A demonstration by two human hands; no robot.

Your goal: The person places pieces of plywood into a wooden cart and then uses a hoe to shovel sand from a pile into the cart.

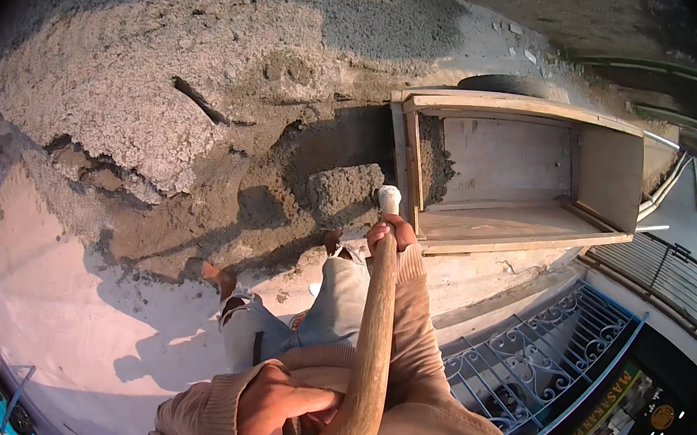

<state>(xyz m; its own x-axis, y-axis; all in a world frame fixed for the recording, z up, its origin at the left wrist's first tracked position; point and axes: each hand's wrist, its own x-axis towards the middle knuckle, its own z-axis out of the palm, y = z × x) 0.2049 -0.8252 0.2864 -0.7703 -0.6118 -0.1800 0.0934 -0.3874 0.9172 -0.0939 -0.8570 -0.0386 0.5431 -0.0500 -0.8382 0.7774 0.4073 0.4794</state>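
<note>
A hoe [374,334] with a long, worn wooden handle runs up the middle of the view. My right hand [393,233] is closed around the handle close to its pale, mortar-crusted head. Lower down, near my body, my left hand [286,410] wraps the thick end, with some fingers hidden behind the wood. A lump of wet grey mortar [344,193] lies beside the hoe's head, where the blade would be; the blade itself is covered. Just right of the head stands an open wooden box [523,108] with a little mortar at its left end.
A large heap of grey sandy mix [150,63] spreads across the upper left, dug out near my feet. Concrete paving [78,297] lies to the left. Blue scrolled railing [532,353] stands at the lower right, and a dark tyre [504,84] shows behind the box.
</note>
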